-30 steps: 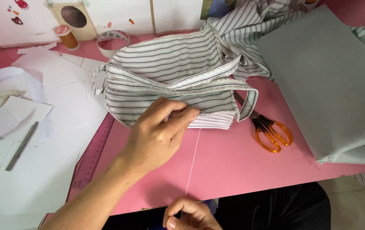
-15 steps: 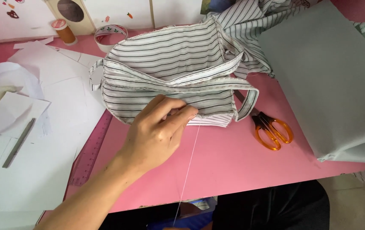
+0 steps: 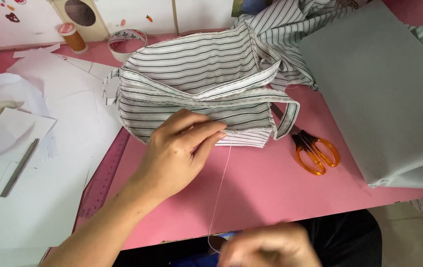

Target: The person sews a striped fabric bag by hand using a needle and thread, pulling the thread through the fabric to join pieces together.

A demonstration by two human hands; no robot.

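A striped fabric bag (image 3: 196, 89) with long handles lies on the pink table (image 3: 271, 188). My left hand (image 3: 179, 151) presses on the bag's near bottom edge, its fingers pinching the seam. A thin white thread (image 3: 220, 190) runs from that seam down toward me. My right hand (image 3: 271, 245) is blurred at the bottom edge, fingers closed where the thread ends. No needle is visible.
Orange-handled scissors (image 3: 315, 152) lie right of the bag. A folded grey fabric (image 3: 384, 94) fills the right side. White paper sheets (image 3: 38, 163), a pink ruler (image 3: 105, 178), a grey pen (image 3: 19, 167), a thread spool (image 3: 70, 37) and a tape roll (image 3: 127, 42) lie at left and back.
My right hand dropped out of view, then came back up at the bottom edge with the thread. My left hand stayed on the bag's seam.
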